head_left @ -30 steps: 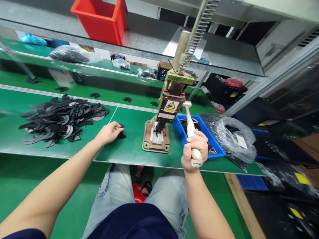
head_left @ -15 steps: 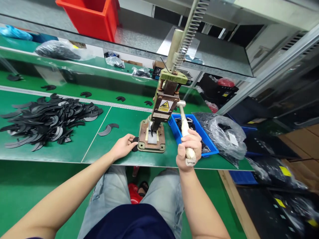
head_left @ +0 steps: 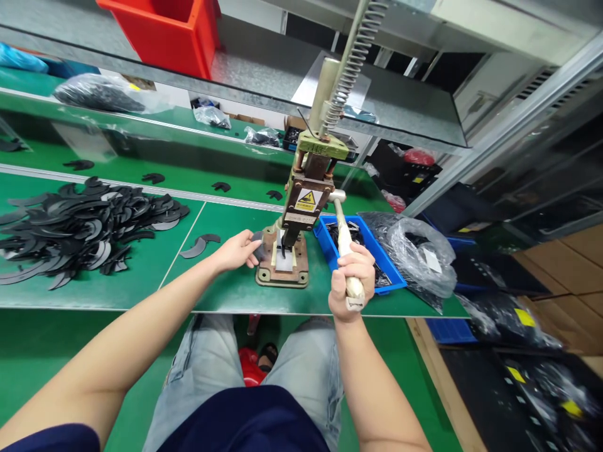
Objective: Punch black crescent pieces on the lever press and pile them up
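Green bench top (head_left: 240, 220): press (head_left: 304, 213) on it. Clock from press: heap of black curved pieces (head_left: 89, 232) at 9, two loose curved pieces (head_left: 194, 248) nearer, also 9; blue bin (head_left: 325, 246) at 3, plastic bag (head_left: 396, 251) beyond. Metal shelf (head_left: 259, 63) at 12: red bin (head_left: 160, 44) at 11.

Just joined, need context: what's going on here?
A person works at a bench-mounted press. The left hand holds a dark piece at the left edge of the press's base; the right hand grips the lever. Two loose curved pieces and a heap of similar ones lie to the left; a blue tray of parts sits to the right.
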`<action>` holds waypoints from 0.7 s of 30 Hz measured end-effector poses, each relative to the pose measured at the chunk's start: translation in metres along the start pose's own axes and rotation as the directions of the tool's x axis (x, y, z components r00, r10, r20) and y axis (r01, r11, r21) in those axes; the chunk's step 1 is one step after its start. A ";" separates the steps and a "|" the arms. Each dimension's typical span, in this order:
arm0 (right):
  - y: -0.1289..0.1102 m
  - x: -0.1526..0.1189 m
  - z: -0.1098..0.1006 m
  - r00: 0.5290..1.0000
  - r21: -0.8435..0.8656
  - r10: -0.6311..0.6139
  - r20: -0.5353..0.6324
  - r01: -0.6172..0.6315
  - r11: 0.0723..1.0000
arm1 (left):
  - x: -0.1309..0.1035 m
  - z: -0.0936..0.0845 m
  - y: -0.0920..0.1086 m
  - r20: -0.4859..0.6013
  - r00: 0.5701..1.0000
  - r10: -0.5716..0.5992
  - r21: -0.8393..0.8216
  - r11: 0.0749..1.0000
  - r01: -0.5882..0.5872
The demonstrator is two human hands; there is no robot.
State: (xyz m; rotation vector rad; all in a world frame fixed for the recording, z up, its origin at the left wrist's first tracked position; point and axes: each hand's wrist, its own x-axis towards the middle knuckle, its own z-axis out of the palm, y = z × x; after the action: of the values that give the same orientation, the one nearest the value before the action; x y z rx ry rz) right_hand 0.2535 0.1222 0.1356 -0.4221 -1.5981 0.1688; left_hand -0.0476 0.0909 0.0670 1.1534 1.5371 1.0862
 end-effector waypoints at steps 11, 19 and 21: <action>0.000 -0.002 -0.001 1.000 -0.039 0.007 0.017 -0.007 0.999 | 0.037 0.024 0.014 0.048 0.999 -0.015 0.128 0.992 0.008; -0.002 -0.002 0.004 0.999 -0.014 0.031 -0.035 -0.032 0.999 | 0.043 0.023 0.005 0.056 0.998 -0.010 0.080 0.997 0.006; -0.002 -0.002 0.006 0.999 -0.010 0.018 -0.049 -0.019 1.000 | 0.046 0.023 0.004 0.087 0.995 -0.057 0.050 0.997 0.052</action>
State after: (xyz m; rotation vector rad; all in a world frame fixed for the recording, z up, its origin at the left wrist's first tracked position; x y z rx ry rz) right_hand 0.2472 0.1208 0.1341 -0.4462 -1.5483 0.1629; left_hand -0.0320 0.1395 0.0596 1.1693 1.5238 0.9548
